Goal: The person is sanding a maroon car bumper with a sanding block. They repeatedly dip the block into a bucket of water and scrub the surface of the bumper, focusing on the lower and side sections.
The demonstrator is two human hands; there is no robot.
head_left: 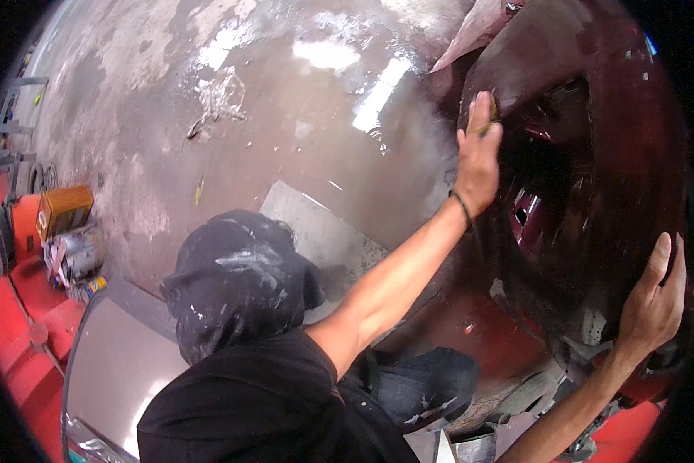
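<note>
A large dark maroon car body panel [640, 139] with a wide opening stands at my right. My left hand [480, 158] reaches out to its far left edge, fingers stretched and held together. Under those fingers is a small dark pad with yellow edges [492, 112], mostly hidden by the hand and smeared by motion. On the near right side of the same panel lies my right hand [656, 297], its fingers extended along the surface and holding nothing. A dark band circles my left wrist.
Wet, blotchy concrete floor [285, 131] spreads ahead, with a crumpled clear plastic scrap [222, 94]. A flat grey sheet [316, 224] lies beyond my dusty knee. An orange box [65, 210] and a cluster of containers [77, 255] stand at left, beside a grey panel [115, 363].
</note>
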